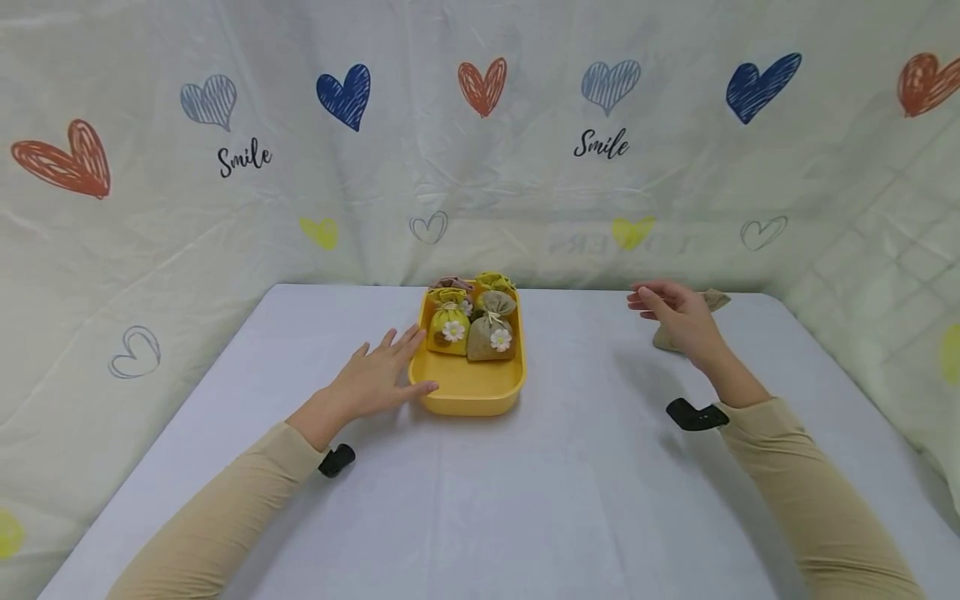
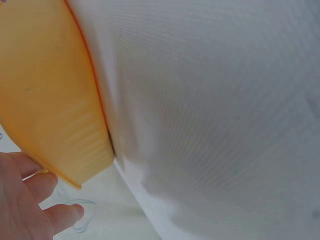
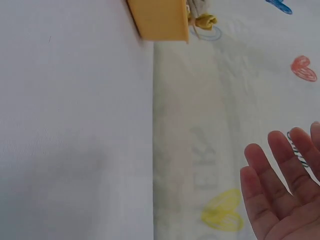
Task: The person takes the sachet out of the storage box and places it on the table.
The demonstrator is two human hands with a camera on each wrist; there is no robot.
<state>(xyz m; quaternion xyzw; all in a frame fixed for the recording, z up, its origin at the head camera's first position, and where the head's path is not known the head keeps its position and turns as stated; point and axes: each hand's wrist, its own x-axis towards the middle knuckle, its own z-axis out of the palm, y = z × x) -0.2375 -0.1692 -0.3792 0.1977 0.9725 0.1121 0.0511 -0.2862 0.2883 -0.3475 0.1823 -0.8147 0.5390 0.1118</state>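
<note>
A yellow tray point(image 1: 467, 385) holds several small drawstring pouches toward its far end. In front stand a yellow pouch point(image 1: 442, 315) and a grey-beige pouch point(image 1: 489, 346), each with a white flower; a mauve pouch point(image 1: 448, 283) and a yellow-green pouch point(image 1: 495, 281) are partly hidden behind them. My left hand point(image 1: 375, 379) is spread at the tray's left side, fingertips right at the rim. To the right, my right hand point(image 1: 681, 323) has its fingers extended leftward, holding nothing. Another greyish pouch point(image 1: 716, 299) lies beyond it, mostly covered by the hand.
The white table point(image 1: 525, 508) extends under both forearms. A pale curtain point(image 1: 525, 183) printed with hearts and "Smile" hangs along the back edge and both sides. Black wrist mounts point(image 1: 696, 415) jut inward from the sleeves.
</note>
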